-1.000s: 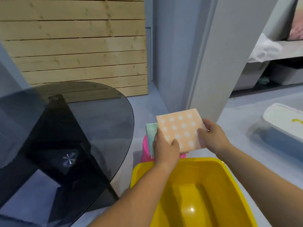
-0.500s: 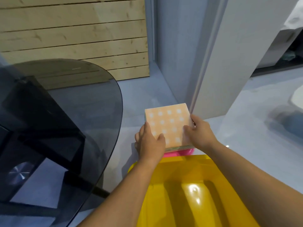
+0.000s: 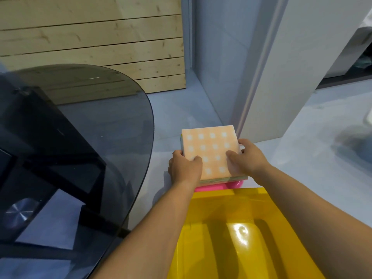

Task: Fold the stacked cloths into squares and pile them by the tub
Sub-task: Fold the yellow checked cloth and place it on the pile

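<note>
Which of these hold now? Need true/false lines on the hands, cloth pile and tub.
1. The left hand and the right hand both hold the orange cloth. True.
2. The orange cloth lies inside the yellow tub. False: it tops a pile on a pink stand beyond the tub's far rim.
3. The orange cloth is folded square. True.
4. The glass table stands on the person's right. False: it is on the left.
</note>
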Demonstrator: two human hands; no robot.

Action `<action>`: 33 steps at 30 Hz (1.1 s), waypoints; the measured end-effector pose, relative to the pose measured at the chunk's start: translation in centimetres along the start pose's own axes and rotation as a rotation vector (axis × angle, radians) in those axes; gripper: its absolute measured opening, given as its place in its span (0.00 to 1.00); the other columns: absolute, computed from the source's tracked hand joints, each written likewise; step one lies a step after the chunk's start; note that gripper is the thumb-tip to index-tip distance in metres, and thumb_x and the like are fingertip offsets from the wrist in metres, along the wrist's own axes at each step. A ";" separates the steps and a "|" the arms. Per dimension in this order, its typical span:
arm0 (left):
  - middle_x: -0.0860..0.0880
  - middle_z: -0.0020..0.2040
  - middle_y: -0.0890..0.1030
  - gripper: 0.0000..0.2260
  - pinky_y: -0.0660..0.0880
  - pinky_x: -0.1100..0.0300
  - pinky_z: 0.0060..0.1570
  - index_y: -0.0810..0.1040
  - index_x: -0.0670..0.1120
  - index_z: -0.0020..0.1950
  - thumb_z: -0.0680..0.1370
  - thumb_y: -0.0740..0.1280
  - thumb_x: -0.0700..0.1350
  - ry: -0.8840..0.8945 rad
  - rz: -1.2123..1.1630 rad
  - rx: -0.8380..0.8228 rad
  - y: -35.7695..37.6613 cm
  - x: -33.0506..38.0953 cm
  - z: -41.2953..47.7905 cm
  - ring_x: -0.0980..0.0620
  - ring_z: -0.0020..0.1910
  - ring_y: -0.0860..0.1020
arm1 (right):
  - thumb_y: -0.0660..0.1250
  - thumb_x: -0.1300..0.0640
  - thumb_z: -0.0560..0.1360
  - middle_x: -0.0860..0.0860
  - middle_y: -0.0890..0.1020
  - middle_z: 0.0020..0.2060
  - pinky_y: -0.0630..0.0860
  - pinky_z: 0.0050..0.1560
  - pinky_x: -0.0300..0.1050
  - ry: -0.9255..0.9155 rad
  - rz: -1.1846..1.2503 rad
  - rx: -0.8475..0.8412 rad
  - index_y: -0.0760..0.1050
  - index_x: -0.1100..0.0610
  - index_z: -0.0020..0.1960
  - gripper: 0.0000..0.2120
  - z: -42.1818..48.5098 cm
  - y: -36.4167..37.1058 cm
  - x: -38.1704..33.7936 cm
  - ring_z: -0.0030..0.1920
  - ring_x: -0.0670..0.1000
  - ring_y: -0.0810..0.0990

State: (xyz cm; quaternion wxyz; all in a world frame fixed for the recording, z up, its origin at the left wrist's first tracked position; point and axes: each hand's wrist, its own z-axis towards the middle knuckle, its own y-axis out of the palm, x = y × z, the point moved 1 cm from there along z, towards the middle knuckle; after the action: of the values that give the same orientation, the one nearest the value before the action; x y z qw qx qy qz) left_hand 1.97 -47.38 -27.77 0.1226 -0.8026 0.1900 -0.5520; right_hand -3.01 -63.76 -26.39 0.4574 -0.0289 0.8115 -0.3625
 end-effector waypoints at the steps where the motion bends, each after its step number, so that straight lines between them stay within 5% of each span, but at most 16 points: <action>1: 0.47 0.57 0.78 0.14 0.76 0.58 0.38 0.71 0.49 0.59 0.74 0.68 0.45 -0.027 -0.034 -0.002 -0.1 0.2 0.1 0.46 0.52 0.79 | 0.66 0.51 0.77 0.53 0.78 0.60 0.79 0.57 0.56 0.019 0.024 0.003 0.66 0.52 0.69 0.23 0.2 0.0 0.0 0.55 0.57 0.78; 6: 0.50 0.49 0.77 0.15 0.71 0.61 0.33 0.68 0.48 0.58 0.75 0.67 0.40 -0.080 -0.181 -0.039 -0.7 0.7 0.1 0.54 0.43 0.76 | 0.67 0.54 0.77 0.50 0.75 0.58 0.78 0.58 0.53 0.034 0.145 0.001 0.65 0.50 0.70 0.23 0.4 0.0 -0.2 0.54 0.53 0.75; 11: 0.57 0.49 0.76 0.17 0.79 0.47 0.55 0.65 0.56 0.57 0.74 0.67 0.41 -0.040 -0.183 -0.042 -1.0 1.2 -1.4 0.48 0.51 0.78 | 0.63 0.55 0.79 0.49 0.75 0.61 0.77 0.60 0.56 -0.071 0.181 -0.003 0.62 0.46 0.73 0.24 -1.2 -0.6 -0.5 0.58 0.55 0.76; 16: 0.56 0.57 0.78 0.17 0.80 0.52 0.53 0.69 0.56 0.62 0.76 0.67 0.43 0.114 -0.185 -0.101 -1.8 1.4 -5.5 0.55 0.51 0.78 | 0.63 0.55 0.79 0.45 0.74 0.61 0.78 0.59 0.56 -0.134 0.168 0.071 0.60 0.43 0.74 0.26 -5.2 -3.1 0.1 0.57 0.52 0.76; 20: 0.55 0.61 0.80 0.25 0.79 0.48 0.59 0.70 0.57 0.68 0.71 0.66 0.48 0.231 -0.093 -0.162 -2.7 -0.3 -10.1 0.52 0.58 0.79 | 0.63 0.58 0.78 0.44 0.79 0.53 0.75 0.46 0.41 -0.174 0.163 0.098 0.69 0.46 0.68 0.19 -10.9 -4.8 1.7 0.48 0.44 0.79; 25: 0.55 0.58 0.81 0.22 0.78 0.49 0.59 0.73 0.58 0.64 0.70 0.66 0.49 0.212 -0.024 -0.248 -3.6 -5.0 -15.0 0.55 0.57 0.80 | 0.64 0.59 0.78 0.37 0.81 0.47 0.71 0.36 0.24 -0.195 0.106 0.040 0.74 0.45 0.56 0.12 -17.0 -4.7 5.3 0.43 0.28 0.78; 33: 0.51 0.58 0.81 0.16 0.78 0.51 0.57 0.72 0.50 0.63 0.76 0.69 0.43 -0.048 0.119 -0.307 -2.8 -11.1 -16.5 0.48 0.57 0.80 | 0.66 0.54 0.77 0.44 0.85 0.47 0.79 0.45 0.43 -0.006 -0.038 -0.133 0.80 0.50 0.54 0.07 -17.6 -1.4 11.8 0.45 0.42 0.82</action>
State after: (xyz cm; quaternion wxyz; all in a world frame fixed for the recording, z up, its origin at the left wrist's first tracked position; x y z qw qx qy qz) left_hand -16.53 -39.71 -30.00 0.0355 -0.8122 0.3166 -0.4888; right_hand -23.72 -59.35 -28.41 0.4499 -0.0759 0.8318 -0.3161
